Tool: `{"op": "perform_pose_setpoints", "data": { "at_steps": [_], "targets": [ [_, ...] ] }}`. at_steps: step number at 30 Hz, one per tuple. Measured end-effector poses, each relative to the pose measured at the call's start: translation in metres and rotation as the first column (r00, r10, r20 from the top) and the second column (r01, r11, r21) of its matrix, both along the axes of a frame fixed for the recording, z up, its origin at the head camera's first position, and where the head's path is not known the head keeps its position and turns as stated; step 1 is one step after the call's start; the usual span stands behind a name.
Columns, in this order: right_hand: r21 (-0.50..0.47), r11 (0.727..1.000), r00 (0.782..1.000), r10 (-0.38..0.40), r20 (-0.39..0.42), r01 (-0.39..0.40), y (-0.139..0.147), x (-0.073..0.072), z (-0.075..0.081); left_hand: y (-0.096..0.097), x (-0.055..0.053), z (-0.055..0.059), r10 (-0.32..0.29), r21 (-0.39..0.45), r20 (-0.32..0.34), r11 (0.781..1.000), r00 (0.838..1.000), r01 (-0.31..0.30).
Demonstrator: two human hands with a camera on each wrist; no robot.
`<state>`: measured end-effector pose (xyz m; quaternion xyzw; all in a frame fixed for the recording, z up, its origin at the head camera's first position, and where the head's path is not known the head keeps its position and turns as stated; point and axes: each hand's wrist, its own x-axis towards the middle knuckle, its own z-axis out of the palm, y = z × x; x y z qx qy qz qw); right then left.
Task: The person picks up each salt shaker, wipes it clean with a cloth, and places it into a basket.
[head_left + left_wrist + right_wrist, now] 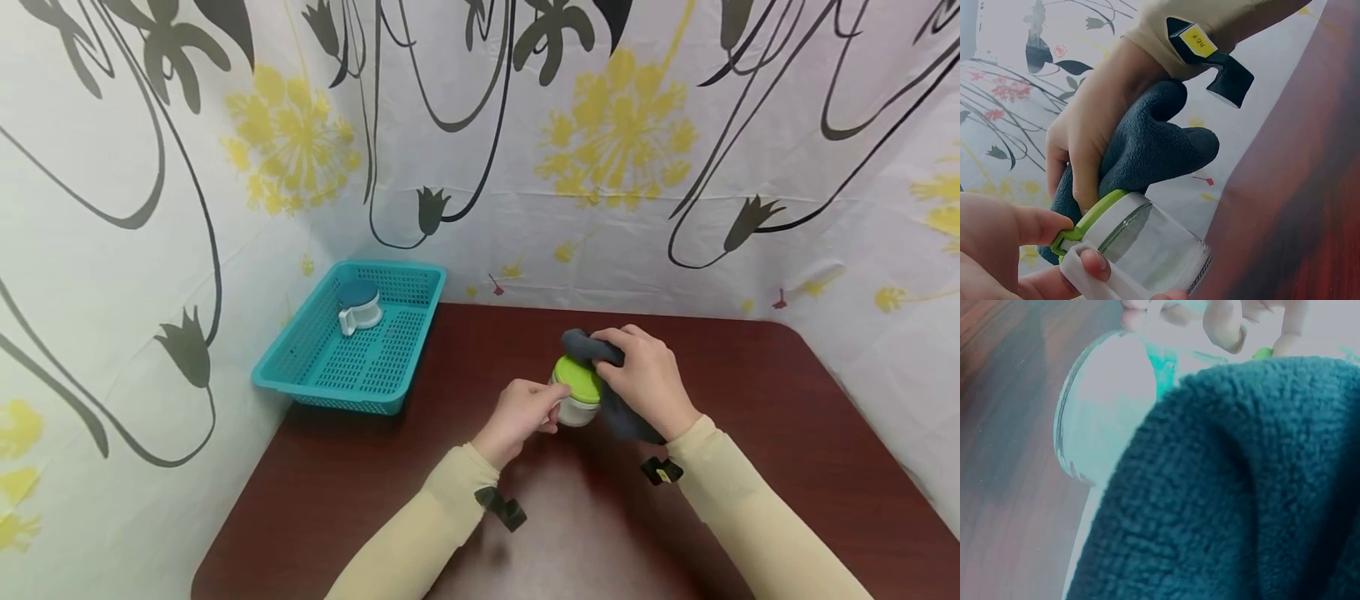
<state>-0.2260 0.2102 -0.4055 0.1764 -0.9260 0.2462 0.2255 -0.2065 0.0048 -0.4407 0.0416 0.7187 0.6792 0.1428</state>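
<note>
A small clear glass jar (1163,250) with a green lid (577,379) and a white handle (1094,275) is held up over the table, tilted. My left hand (521,415) grips it by the handle, its thumb on the lid's edge in the left wrist view. My right hand (648,379) holds a bunched dark blue-grey cloth (626,417) against the lid's far right side. Loose folds of the cloth (1229,487) hang down and cover much of the right wrist view, where the jar's glass bottom (1104,412) shows beside them.
A turquoise perforated basket (300,387) stands at the table's back left. Inside it sits another jar (360,308) with a blue lid and white handle. The dark red-brown table (757,400) meets patterned hanging fabric (480,250) at the back and sides.
</note>
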Motion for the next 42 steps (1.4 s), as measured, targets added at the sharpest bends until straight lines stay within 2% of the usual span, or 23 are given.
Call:
{"op": "perform_pose_setpoints", "data": {
  "at_steps": [6,13,21,29,34,42],
  "targets": [
    [-0.004,1.000,0.999,0.017,0.031,-0.017,0.002,-0.004,-0.007,0.001,-0.003,-0.006,0.020,0.015,0.028,1.000,0.999,-0.020],
    [-0.013,1.000,0.999,0.021,0.024,-0.020,0.003,-0.005,-0.008,0.001,-0.005,-0.006,-0.007,0.045,0.042,0.999,0.999,0.005],
    [-0.043,0.998,0.999,0.036,0.012,-0.035,-0.001,0.004,-0.005,0.003,-0.006,-0.004,-0.013,0.049,0.060,0.999,0.998,0.010],
    [-0.070,0.988,0.990,0.138,0.022,-0.137,-0.013,0.012,-0.006,0.008,-0.005,-0.010,-0.046,0.082,0.078,0.996,0.996,0.040],
    [-0.066,0.990,0.991,0.129,0.022,-0.128,-0.014,0.014,-0.010,0.010,-0.003,-0.012,-0.046,0.082,0.084,0.996,0.995,0.039],
    [-0.048,0.991,0.992,0.127,0.001,-0.127,-0.016,0.018,-0.011,0.013,-0.003,-0.011,-0.060,0.077,0.076,0.996,0.995,0.054]
  ]
}}
